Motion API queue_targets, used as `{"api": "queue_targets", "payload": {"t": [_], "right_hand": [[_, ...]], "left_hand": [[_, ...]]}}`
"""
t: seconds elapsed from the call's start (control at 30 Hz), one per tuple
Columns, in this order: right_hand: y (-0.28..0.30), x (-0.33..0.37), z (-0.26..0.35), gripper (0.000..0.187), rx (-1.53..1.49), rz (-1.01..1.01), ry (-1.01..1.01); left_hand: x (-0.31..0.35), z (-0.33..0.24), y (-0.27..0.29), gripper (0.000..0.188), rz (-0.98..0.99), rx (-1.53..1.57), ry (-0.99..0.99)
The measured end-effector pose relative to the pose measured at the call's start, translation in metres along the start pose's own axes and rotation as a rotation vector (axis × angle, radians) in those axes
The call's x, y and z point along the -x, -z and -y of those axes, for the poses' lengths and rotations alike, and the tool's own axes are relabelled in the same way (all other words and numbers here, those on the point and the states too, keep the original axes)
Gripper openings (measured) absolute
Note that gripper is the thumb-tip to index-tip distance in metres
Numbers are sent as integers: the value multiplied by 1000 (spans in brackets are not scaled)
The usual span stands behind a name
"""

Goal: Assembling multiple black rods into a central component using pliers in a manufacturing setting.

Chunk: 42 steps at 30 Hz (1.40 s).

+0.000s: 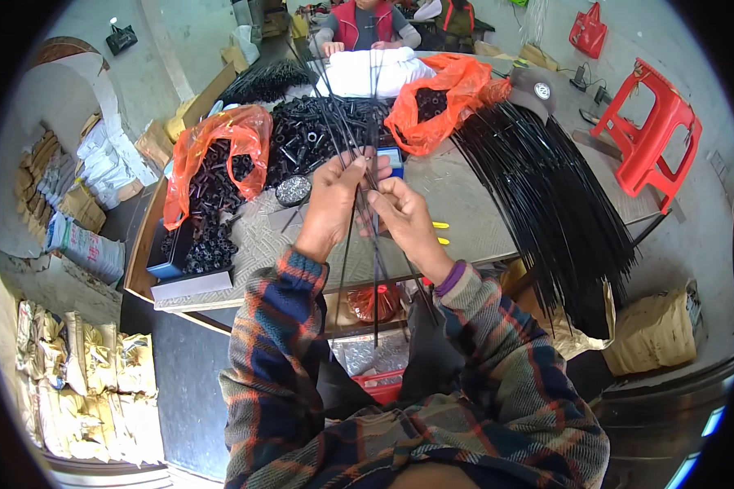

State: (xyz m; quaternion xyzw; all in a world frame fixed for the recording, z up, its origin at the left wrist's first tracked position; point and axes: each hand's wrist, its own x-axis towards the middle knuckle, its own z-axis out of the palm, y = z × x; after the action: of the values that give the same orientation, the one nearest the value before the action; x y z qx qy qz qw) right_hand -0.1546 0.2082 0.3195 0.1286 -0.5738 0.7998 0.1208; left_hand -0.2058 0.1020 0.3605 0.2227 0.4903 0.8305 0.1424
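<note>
Several thin black rods stand roughly upright between my two hands above the table's near edge, their ends spreading above and below. My left hand is closed around them, thumb on top. My right hand pinches the rods just beside it, with a purple band at the wrist. Behind my hands lies a heap of small black tubular plastic parts. A round dish of small shiny bits sits to the left of my left hand. Yellow handles show beside my right wrist.
Orange plastic bags hold black parts. A large bundle of black rods hangs over the table's right edge, near a grey cap. A red stool stands right. Across the table sits a person behind a white bundle.
</note>
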Motion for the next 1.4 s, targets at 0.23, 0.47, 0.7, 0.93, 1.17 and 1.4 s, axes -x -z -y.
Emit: {"api": "queue_targets", "payload": {"t": [0.23, 0.47, 0.7, 0.93, 1.17, 1.4], "right_hand": [[5, -6, 6, 6, 177, -89, 82], [28, -18, 12, 18, 457, -30, 154], [35, -31, 38, 22, 333, -138, 171], [100, -74, 155, 26, 19, -376, 516], [77, -80, 91, 26, 422, -116, -62], [35, -78, 67, 29, 611, 106, -47]], "left_hand": [[-6, 11, -1, 19, -72, -30, -82], [-14, 14, 1, 17, -115, 30, -40], [-15, 10, 2, 17, -198, 106, -42], [-23, -10, 10, 19, -262, 132, -93], [-27, -8, 8, 32, -30, 79, -93], [-25, 9, -28, 18, -76, 152, -27]]}}
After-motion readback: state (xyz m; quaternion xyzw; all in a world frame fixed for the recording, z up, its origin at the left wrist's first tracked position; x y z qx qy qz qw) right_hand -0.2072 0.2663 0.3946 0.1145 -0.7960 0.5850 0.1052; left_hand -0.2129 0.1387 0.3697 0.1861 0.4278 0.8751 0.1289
